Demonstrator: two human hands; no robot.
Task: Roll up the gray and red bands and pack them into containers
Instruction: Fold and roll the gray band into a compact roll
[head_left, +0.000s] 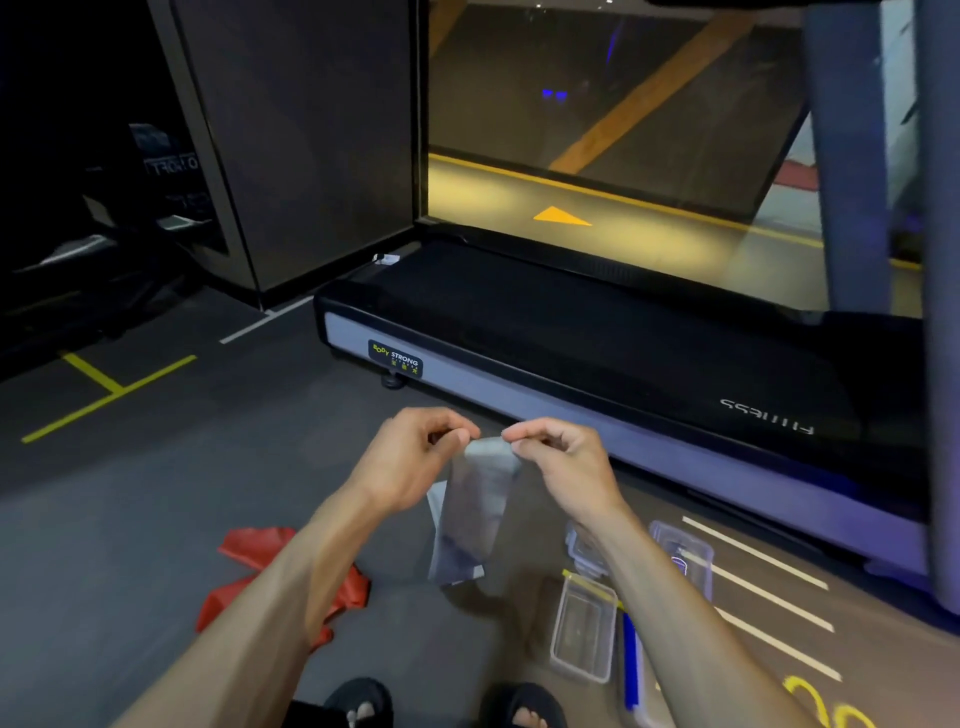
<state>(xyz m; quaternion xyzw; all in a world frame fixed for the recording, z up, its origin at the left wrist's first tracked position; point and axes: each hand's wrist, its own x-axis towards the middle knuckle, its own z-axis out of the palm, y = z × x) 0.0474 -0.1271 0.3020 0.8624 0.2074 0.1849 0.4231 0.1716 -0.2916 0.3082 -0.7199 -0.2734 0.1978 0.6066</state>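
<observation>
Between the two raised hands, the gray band (475, 512) is hanging as a flat, thin, faintly glossy strip, its top edge pinched at one corner by the left hand (415, 457) and at the other by the right hand (561, 462), its lower end dangling free just above the floor (130, 519). Both hands are grasping it with curled fingers and thumbs; no roll is showing along the top edge yet, so the rolling seems to be only starting.

Down to the left, partly hidden by the left forearm, the red band (249, 558) is lying crumpled on the floor in soft, loose folds, not yet rolled.

To the right, clear plastic containers are waiting: one open rectangular container (584, 634) is sitting empty on the floor, and a second clear container (683, 556) is lying just beyond the right forearm; whether anything is in that one I cannot tell. A lid with a blue edge (630, 660) is lying beside them.

Judging from this, both bands are still to be rolled and nothing is packed.

Beyond the hands, a treadmill (597, 353) with a black belt and pale side rail is standing on the dark matte floor.
</observation>
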